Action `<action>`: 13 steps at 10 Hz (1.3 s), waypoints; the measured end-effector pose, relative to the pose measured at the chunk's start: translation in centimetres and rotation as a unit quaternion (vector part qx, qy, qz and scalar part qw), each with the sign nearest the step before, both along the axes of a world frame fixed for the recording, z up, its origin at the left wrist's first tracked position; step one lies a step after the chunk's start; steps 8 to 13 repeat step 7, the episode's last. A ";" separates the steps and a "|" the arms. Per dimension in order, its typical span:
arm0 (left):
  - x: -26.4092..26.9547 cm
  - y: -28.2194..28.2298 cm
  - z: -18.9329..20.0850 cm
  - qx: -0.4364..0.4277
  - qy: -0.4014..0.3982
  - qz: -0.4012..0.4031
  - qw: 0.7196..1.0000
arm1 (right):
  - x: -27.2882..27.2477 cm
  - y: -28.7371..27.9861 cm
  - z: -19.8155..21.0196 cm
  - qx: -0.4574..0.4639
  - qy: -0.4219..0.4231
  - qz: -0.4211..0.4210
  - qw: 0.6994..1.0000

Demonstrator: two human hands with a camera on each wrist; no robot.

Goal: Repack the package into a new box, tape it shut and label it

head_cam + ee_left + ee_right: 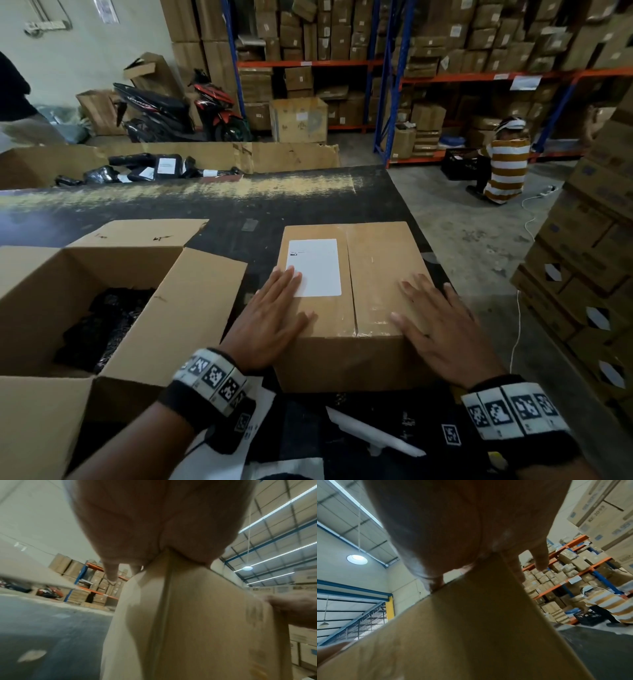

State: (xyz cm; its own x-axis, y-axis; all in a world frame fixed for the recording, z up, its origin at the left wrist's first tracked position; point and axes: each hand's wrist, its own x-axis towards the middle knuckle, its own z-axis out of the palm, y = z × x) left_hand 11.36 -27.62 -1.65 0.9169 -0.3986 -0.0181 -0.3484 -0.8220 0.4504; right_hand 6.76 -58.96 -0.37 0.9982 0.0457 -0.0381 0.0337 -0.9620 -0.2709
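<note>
A closed brown cardboard box stands on the dark table, its top seam covered with clear tape. A white label is stuck on the left half of its top. My left hand lies flat on the box's near left corner, fingertips on the label's lower left corner. My right hand lies flat on the near right corner with fingers spread. In the wrist views each palm rests on the box's top edge. Both hands hold nothing.
An open cardboard box with dark wrapped goods inside stands left of the taped box. White paper sheets lie at the table's near edge. A carton of black parcels sits at the far edge. A person in a striped shirt crouches by the shelves; stacked cartons stand at the right.
</note>
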 end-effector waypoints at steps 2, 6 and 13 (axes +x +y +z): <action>0.0 -0.7 -0.9 -0.037 -0.028 0.033 0.998 | 0.5 -0.1 -0.4 0.073 -0.037 0.008 0.997; -5.3 1.3 1.8 -0.200 -0.104 0.056 0.973 | -5.5 -2.2 0.9 0.152 -0.119 -0.031 0.981; -9.9 3.1 2.4 -0.255 -0.083 0.044 0.962 | -10.2 -5.0 -0.4 0.167 -0.177 -0.062 0.968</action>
